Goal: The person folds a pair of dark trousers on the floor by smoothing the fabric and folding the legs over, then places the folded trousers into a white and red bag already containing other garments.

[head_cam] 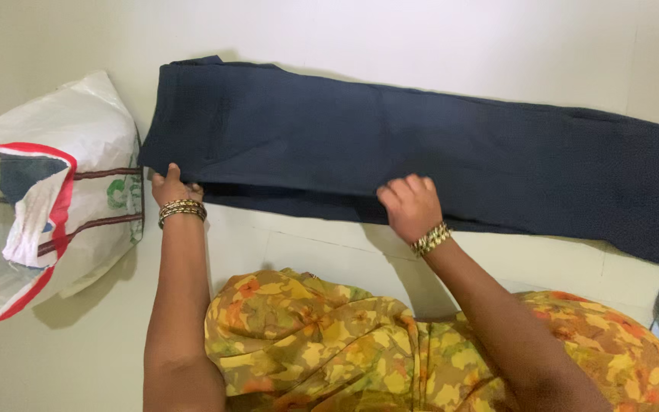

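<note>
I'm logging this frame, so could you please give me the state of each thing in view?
Dark blue trousers: laid flat on the floor, folded lengthwise.
Left hand: gripping the trousers' waist edge.
Right hand: pressing the trousers' near edge, fingers curled.
White woven bag: lying slumped, handles loose.

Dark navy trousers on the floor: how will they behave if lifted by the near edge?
The dark navy trousers probably flop: they lie flat, folded lengthwise on the pale tiled floor. Likely light, sliding easily on smooth tile. Left hand and right hand press the near edge.
</note>
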